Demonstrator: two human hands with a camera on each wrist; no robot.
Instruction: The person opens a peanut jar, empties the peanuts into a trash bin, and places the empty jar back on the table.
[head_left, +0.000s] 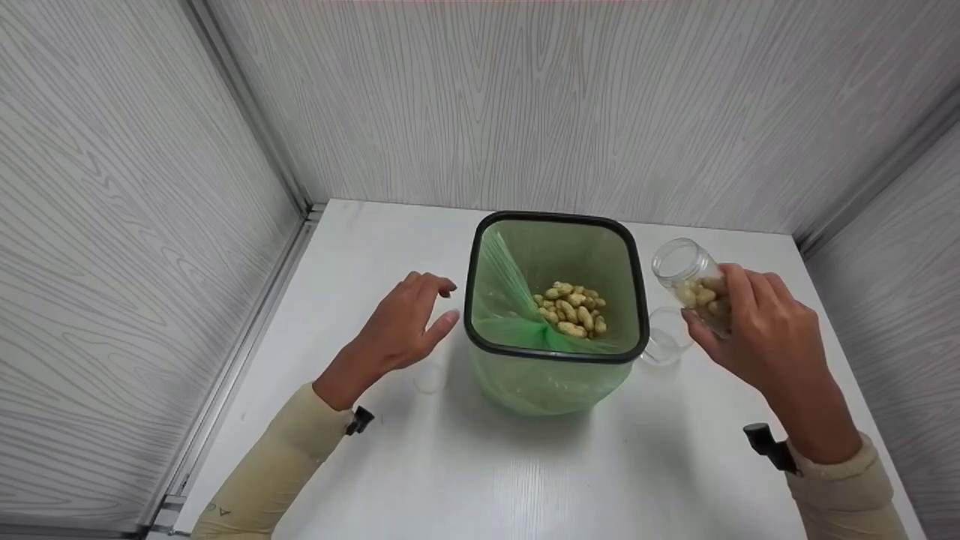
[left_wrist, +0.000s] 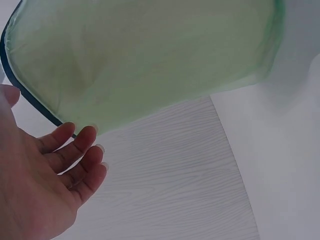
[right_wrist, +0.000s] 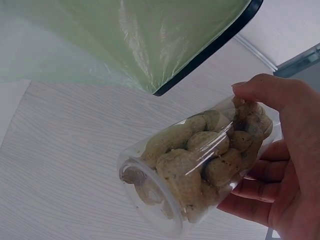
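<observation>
A trash bin (head_left: 555, 382) lined with a green plastic bag stands on the white table, its black rim facing up. Several unshelled peanuts (head_left: 574, 309) lie on the bag inside it. To the right of the bin, my right hand (head_left: 772, 330) grips a clear plastic jar (right_wrist: 200, 160), which is tilted with its open mouth toward the upper left. More peanuts (right_wrist: 180, 170) fill part of that jar. On the bin's other side my left hand (head_left: 409, 319) hovers near the rim, fingers loosely bent and holding nothing.
Another clear round container (head_left: 664, 346) stands right of the bin, partly behind the jar. A thin transparent disc, perhaps a lid (head_left: 429, 377), lies left of the bin. Wood-grain panels (head_left: 480, 105) wall the table at the back and sides.
</observation>
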